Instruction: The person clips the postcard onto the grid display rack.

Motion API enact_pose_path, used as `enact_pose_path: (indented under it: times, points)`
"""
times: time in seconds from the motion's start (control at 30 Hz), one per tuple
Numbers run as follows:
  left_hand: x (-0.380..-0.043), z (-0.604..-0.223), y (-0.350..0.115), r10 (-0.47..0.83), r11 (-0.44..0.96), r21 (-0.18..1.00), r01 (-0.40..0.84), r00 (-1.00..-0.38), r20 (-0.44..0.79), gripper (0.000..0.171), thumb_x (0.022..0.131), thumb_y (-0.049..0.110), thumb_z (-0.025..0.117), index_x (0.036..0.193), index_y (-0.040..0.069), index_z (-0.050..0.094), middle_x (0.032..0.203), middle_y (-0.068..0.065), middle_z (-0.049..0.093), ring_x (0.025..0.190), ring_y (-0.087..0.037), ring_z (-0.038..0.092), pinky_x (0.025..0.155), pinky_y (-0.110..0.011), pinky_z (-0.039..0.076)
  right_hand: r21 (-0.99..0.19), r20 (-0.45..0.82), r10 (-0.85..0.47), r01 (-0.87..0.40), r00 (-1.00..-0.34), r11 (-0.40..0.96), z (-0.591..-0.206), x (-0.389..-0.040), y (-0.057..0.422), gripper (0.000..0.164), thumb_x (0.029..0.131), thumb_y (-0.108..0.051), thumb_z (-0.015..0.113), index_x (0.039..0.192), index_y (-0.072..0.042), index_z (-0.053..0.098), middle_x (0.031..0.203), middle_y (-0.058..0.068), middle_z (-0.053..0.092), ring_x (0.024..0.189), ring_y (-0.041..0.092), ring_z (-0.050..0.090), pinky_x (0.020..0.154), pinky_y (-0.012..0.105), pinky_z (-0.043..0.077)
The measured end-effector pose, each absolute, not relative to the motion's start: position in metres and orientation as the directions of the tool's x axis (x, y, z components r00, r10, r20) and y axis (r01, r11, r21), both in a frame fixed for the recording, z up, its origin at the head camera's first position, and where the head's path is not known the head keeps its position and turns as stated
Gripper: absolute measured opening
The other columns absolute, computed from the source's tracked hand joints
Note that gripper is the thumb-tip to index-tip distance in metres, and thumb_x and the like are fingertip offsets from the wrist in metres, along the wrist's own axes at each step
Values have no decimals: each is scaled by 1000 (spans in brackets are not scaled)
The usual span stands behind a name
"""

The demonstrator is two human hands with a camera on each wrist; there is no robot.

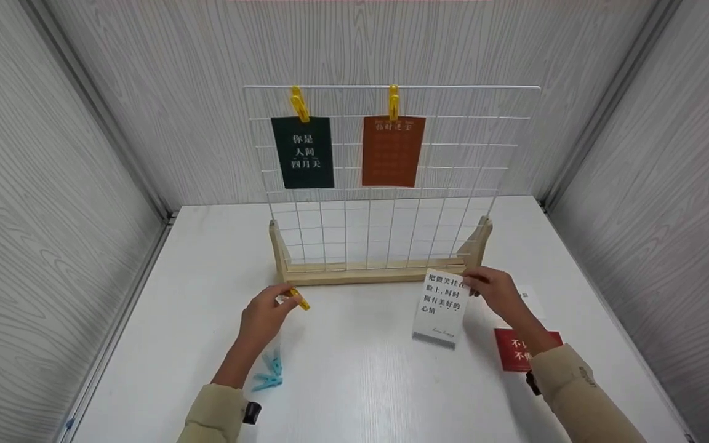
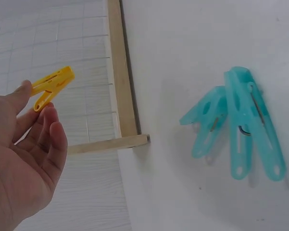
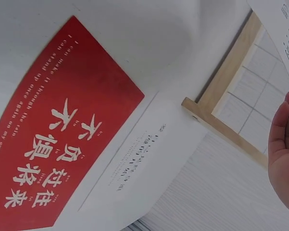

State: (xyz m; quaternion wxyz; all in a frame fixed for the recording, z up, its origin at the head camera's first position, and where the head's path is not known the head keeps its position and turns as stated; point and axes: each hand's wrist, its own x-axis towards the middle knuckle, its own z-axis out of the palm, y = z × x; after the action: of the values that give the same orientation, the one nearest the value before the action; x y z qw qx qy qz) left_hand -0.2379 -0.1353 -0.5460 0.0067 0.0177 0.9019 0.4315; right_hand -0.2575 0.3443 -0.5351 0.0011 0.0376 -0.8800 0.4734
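In the head view my left hand [image 1: 266, 315] pinches a yellow clothespin [image 1: 299, 299] between thumb and finger, its nose pointing away from the hand. My right hand [image 1: 495, 289] holds a white card [image 1: 440, 307] with black writing by its upper right edge, raised in front of the rack's base. Behind both hands stands a white wire grid rack [image 1: 370, 227] on a wooden base [image 1: 379, 274]. Two yellow clothespins at its top hold a dark green card [image 1: 303, 152] and an orange-brown card [image 1: 392, 151].
Teal clothespins [image 2: 252, 125] lie on the white table near my left forearm. Beneath my right forearm are a red card [image 3: 72, 130] with white writing and a white card [image 3: 134, 154], partly overlapped by the red one. Wood-grain panels [image 1: 53, 184] enclose the table.
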Motion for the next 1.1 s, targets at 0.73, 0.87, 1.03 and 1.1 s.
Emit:
enact_pose_path:
  times: [0.73,0.87,1.03,1.1]
  points:
    - [-259,-498,-89,157,622,751,222,-975,158,37,95,39,69,126,18,70,115,2,69,79,-15,57,64,-31,45,-821,140,-18,-127,-990,557,-487,-253,347,22,98,-28,67,109,-9,72,99,9,73,88,21,67,79,37,58]
    - [-263,-485,-79,182,617,741,265,-964,193,38,96,39,69,127,17,69,116,2,70,81,-15,58,66,-31,47,-802,178,-30,-163,-984,574,-478,-255,347,21,99,-28,66,108,-10,72,98,9,72,88,21,66,76,28,56]
    - [-270,-469,-67,213,605,737,301,-953,214,37,96,39,68,128,18,69,117,3,69,79,-15,57,64,-30,46,-769,231,-40,-207,-972,605,-467,-256,348,19,99,-26,66,107,-9,71,96,8,72,86,21,66,75,29,56]
    - [-273,-462,-62,229,604,728,325,-945,232,37,97,38,67,128,19,69,117,3,69,77,-15,56,62,-30,45,-762,246,-38,-217,-969,610,-463,-257,348,19,99,-26,66,106,-9,72,95,8,72,85,20,66,75,29,56]
